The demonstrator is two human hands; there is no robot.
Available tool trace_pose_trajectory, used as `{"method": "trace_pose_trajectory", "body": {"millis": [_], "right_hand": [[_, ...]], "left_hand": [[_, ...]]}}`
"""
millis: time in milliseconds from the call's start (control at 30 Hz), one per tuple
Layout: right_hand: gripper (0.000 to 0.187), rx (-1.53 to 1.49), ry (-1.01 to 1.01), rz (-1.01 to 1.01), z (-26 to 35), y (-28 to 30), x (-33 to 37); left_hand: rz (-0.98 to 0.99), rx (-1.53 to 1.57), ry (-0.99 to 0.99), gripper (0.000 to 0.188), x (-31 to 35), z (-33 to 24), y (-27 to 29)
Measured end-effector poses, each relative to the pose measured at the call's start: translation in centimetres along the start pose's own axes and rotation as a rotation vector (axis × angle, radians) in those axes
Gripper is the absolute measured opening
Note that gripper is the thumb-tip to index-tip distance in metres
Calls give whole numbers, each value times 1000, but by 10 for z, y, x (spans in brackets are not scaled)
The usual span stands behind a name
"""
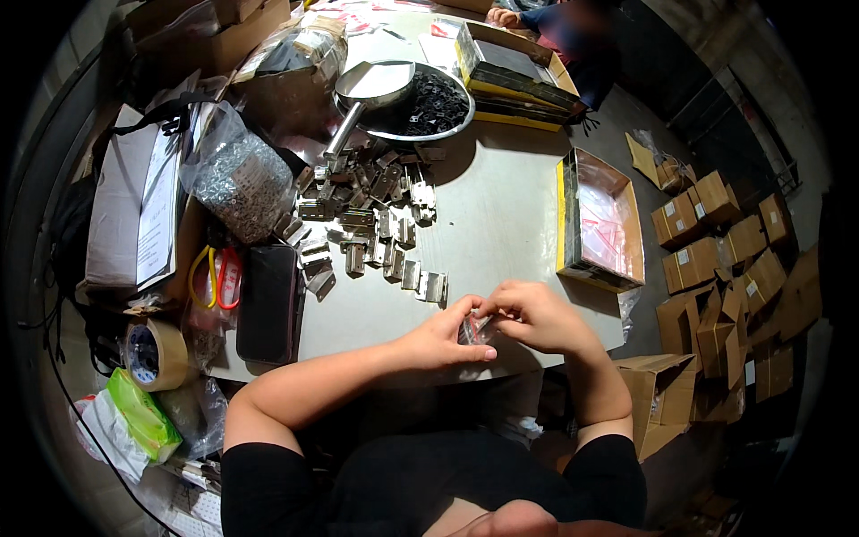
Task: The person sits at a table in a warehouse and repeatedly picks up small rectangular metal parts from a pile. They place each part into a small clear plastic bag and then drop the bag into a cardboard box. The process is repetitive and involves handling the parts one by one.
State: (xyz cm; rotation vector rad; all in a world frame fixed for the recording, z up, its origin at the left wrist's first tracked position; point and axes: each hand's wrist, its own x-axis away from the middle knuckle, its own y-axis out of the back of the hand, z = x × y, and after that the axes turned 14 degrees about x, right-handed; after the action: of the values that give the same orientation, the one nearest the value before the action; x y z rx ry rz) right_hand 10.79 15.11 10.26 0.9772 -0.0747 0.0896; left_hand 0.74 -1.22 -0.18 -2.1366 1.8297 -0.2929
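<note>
Near the table's front edge my two hands meet over a small clear plastic bag (472, 331) with red marks. My left hand (445, 339) is closed round its left side, thumb stretched along the lower edge. My right hand (539, 317) pinches at the bag's upper right with bent fingers. What lies inside the bag is too small to make out. Just beyond my left hand, a bent metal bracket (433, 287) lies at the near end of a loose pile of similar metal brackets (360, 215).
Left stand a black phone (268, 304), yellow-and-red-handled scissors (215, 279), a tape roll (156, 353) and a bag of small metal parts (240, 179). Beyond the pile, a bowl (438, 136) of black pieces holds a metal scoop (376, 80). An open box (637, 234) stands right; another person (582, 45) sits beyond.
</note>
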Motion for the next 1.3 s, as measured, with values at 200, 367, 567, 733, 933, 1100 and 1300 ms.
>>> {"method": "trace_pose_trajectory", "body": {"millis": [200, 367, 567, 733, 933, 1100, 1300], "right_hand": [[17, -49, 23, -101, 16, -10, -4], [17, 23, 232, -195, 12, -12, 3], [17, -9, 232, -284, 11, -8, 16], [19, 43, 189, -385, 11, 0, 26], [21, 144, 220, -243, 1, -21, 20], [15, -42, 56, -348, -2, -19, 29], [21, -178, -126, -281, -4, -18, 35]], "left_hand": [[38, 347, -22, 59, -2, 1, -4], [20, 570, 132, 83, 4, -21, -1], [58, 156, -168, 65, 0, -17, -1], [-93, 21, -14, 41, 1, -8, 0], [-25, 51, -107, 64, 1, -4, 1], [-72, 96, -200, 43, 1, 0, -4], [-259, 23, -99, 11, 7, -22, -12]]}}
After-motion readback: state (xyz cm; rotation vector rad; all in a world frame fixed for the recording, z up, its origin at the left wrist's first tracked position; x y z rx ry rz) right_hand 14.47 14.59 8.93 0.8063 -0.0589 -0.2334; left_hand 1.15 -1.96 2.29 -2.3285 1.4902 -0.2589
